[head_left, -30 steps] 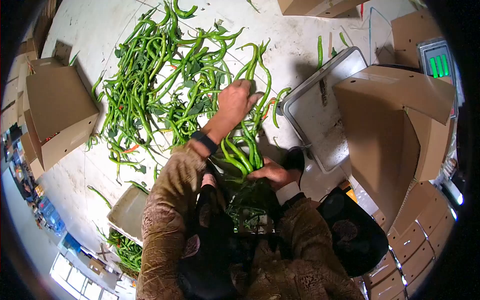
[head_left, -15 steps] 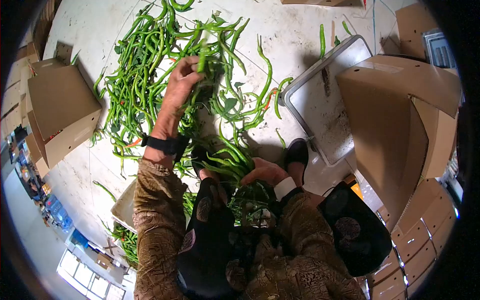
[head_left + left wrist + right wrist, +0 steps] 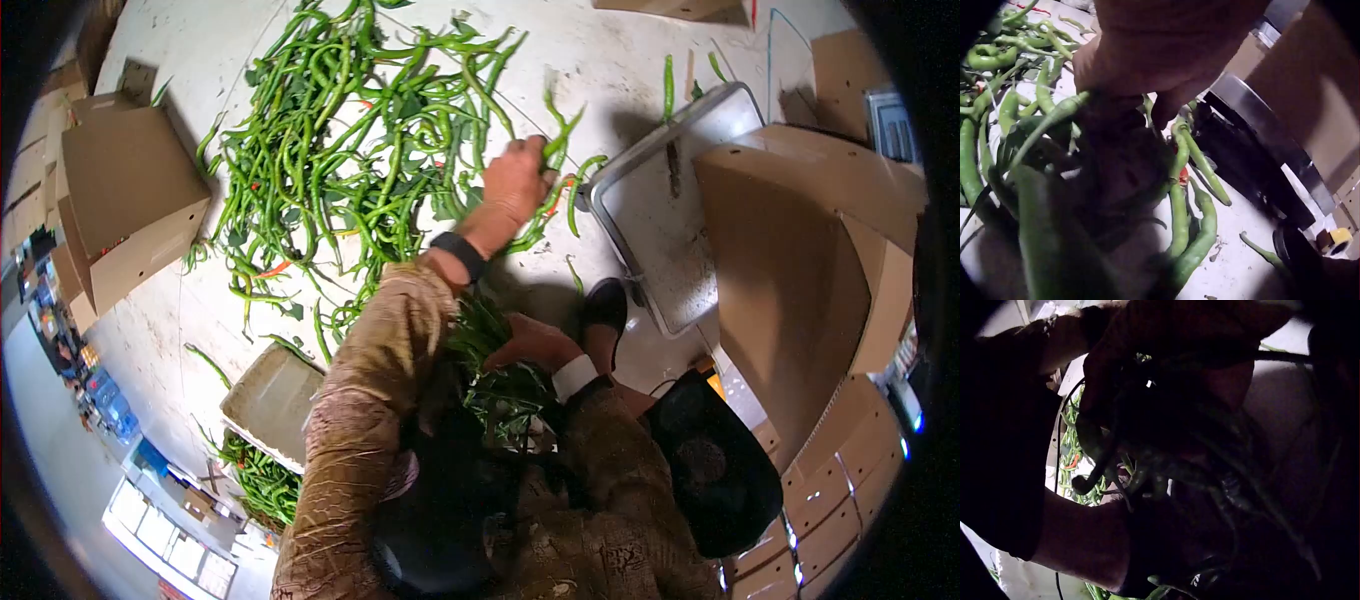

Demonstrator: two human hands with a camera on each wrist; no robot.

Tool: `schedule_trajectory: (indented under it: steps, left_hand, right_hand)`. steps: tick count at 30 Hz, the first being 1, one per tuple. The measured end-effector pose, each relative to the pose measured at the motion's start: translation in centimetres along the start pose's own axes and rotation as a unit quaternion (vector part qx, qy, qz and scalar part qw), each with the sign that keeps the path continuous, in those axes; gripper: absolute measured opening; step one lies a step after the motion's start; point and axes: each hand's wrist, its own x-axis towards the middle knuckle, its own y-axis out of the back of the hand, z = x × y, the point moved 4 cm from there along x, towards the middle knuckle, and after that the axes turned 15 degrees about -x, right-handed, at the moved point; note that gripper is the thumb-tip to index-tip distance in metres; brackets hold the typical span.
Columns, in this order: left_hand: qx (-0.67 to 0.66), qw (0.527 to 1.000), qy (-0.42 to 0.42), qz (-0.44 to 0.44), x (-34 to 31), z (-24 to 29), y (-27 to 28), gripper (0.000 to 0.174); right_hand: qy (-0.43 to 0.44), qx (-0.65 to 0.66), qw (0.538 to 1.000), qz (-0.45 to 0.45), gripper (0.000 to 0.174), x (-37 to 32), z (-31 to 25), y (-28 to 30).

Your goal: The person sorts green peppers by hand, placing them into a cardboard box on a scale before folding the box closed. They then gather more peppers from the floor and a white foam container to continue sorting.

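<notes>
Long green chili peppers (image 3: 330,130) lie in a wide, tangled heap with leaves on the pale floor. At the heap's right side my left hand (image 3: 515,185) grips a green chili pepper (image 3: 562,135), blurred in the head view. More peppers (image 3: 1179,212) lie below that hand in the left wrist view. Close to my body, my right hand (image 3: 535,345) holds a bunch of green chili peppers (image 3: 480,335), partly covered by my left forearm. The right wrist view is very dark, with the held peppers (image 3: 1210,475) only faintly showing.
To the right stand a metal tray (image 3: 680,230) and a large open carton (image 3: 770,260). Another carton (image 3: 135,200) is at the left. A shallow pale container (image 3: 270,395) sits near my left sleeve, above more peppers (image 3: 262,480). My shoe (image 3: 603,310) is beside the right hand.
My left hand moved left over the heap with a pepper, then back right to the peppers at its edge. The right hand stays near my body with its bunch.
</notes>
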Motion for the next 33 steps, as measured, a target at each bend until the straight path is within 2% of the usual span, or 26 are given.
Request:
schedule_trajectory:
  steps: [1, 3, 4, 5, 6, 7, 9, 10, 11, 12, 13, 15, 17, 18, 19, 21, 23, 24, 25, 27, 29, 31, 33]
  left_hand:
    - [0.010, 1.000, 0.004, 0.001, -0.2, 0.3, -0.3, 0.038]
    - [0.010, 0.999, -0.006, -0.032, -0.7, 0.0, -0.7, 0.036]
    - [-0.016, 0.997, 0.000, -0.073, -1.2, 0.1, 0.1, 0.036]
    - [-0.096, 0.992, -0.062, -0.048, -2.0, -0.5, 1.2, 0.037]
    - [-0.063, 0.995, -0.075, 0.024, -2.9, -0.2, 3.5, 0.037]
    - [-0.030, 0.991, -0.089, 0.092, -3.8, 0.0, 6.1, 0.038]
    - [0.092, 0.983, -0.032, 0.158, -5.1, -2.3, 10.8, 0.043]
    - [0.138, 0.980, 0.021, 0.143, -6.0, -3.7, 12.4, 0.045]
    - [0.181, 0.973, 0.073, 0.126, -7.1, -5.1, 13.5, 0.048]
    - [0.196, 0.970, 0.084, 0.112, -8.2, -6.5, 13.8, 0.049]
    - [0.213, 0.968, 0.095, 0.098, -9.4, -7.8, 14.0, 0.050]
    - [0.220, 0.968, 0.066, 0.105, -11.0, -8.1, 15.0, 0.046]
    - [0.009, 0.984, 0.039, 0.175, -12.5, -8.7, 16.9, 0.036]
    - [-0.040, 0.973, 0.074, 0.216, -13.1, -9.4, 18.1, 0.028]
    - [-0.253, 0.934, 0.113, 0.226, -13.7, -8.3, 19.2, 0.022]
    - [-0.397, 0.854, 0.185, 0.281, -15.4, -3.1, 22.6, 0.020]
    - [-0.555, 0.767, 0.130, 0.295, -17.2, 0.9, 25.8, 0.021]
    - [-0.546, 0.777, 0.119, 0.291, -18.2, 2.4, 27.2, 0.023]
    - [-0.578, 0.775, 0.102, 0.237, -19.2, 5.1, 28.0, 0.023]
    - [-0.529, 0.826, 0.117, 0.158, -21.3, 12.2, 27.9, 0.024]
    - [-0.531, 0.836, 0.126, 0.051, -23.4, 18.4, 27.0, 0.026]
    - [-0.512, 0.849, 0.132, -0.006, -25.5, 23.3, 26.1, 0.027]
    - [-0.472, 0.870, 0.145, -0.013, -27.4, 26.9, 25.6, 0.030]
  right_hand:
    - [0.003, -0.006, 1.000, -0.004, 0.066, 0.4, 0.7, -0.2]
    - [0.030, -0.009, 0.998, 0.062, 0.074, 2.1, 4.0, -0.8]
    - [0.033, -0.011, 0.998, 0.059, 0.074, 3.4, 6.0, -1.3]
    - [0.041, -0.022, 0.998, 0.051, 0.073, 4.9, 8.0, -1.6]
    - [0.048, -0.029, 0.997, 0.044, 0.072, 5.7, 9.1, -2.0]
    - [0.049, -0.025, 0.998, 0.043, 0.072, 4.7, 7.8, -1.5]
    - [0.011, 0.038, 0.999, 0.034, 0.068, 1.4, 3.7, 0.0]
    - [0.011, 0.037, 0.999, 0.034, 0.068, 1.9, 4.4, 0.1]
    - [0.051, 0.146, 0.988, -0.005, 0.067, 2.5, 5.5, -0.2]
    - [0.090, 0.255, 0.962, -0.044, 0.066, 2.6, 6.0, -0.6]
    - [0.107, 0.196, 0.975, 0.008, 0.068, 1.6, 4.4, 0.7]
    - [0.186, 0.289, 0.937, 0.058, 0.066, -0.2, 2.0, 2.0]
    - [0.230, 0.305, 0.922, 0.063, 0.062, -2.6, -0.5, 3.4]
    - [0.246, 0.302, 0.916, 0.095, 0.058, -3.7, -2.0, 3.8]
    - [0.283, 0.293, 0.907, 0.106, 0.060, -4.5, -3.3, 3.8]
    - [0.333, 0.307, 0.880, 0.145, 0.060, -7.1, -6.4, 3.2]
    - [0.352, 0.287, 0.881, 0.136, 0.056, -8.4, -7.5, 3.0]
    - [0.360, 0.272, 0.884, 0.124, 0.052, -9.1, -8.1, 2.7]
    - [0.370, 0.265, 0.882, 0.126, 0.052, -10.1, -8.8, 2.2]
    - [0.383, 0.252, 0.872, 0.175, 0.055, -12.3, -10.4, 1.0]
    - [0.407, 0.256, 0.855, 0.193, 0.051, -14.9, -12.3, -0.8]
    - [0.436, 0.238, 0.840, 0.218, 0.049, -17.9, -13.4, -2.2]
    - [0.449, 0.229, 0.836, 0.216, 0.052, -20.5, -13.8, -3.7]
